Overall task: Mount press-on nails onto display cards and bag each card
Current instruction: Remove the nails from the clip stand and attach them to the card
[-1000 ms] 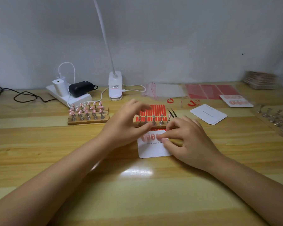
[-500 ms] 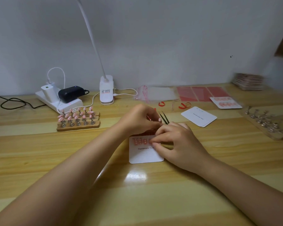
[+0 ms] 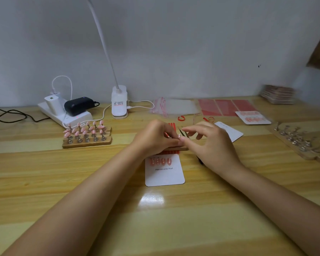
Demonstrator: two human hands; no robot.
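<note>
Mid-mounting: display card [image 3: 164, 174] flat at bench [image 3: 44, 182] centre, four pink nails [image 3: 160, 161] in a row along its far edge. Left hand [image 3: 153, 139] curled over wooden holder strip [image 3: 177, 148] just beyond card; right hand [image 3: 211, 146] pinching a small pink nail [image 3: 179, 136], remaining fingers spread. Probably pulling nail five off its stand. Next: seat beside the row, same spacing, press down.

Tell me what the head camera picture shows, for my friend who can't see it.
Two hands meet over a wooden table: the right hand pinches a small pink nail beside the left hand. Just below lies a white card holding four pink nails.
</note>
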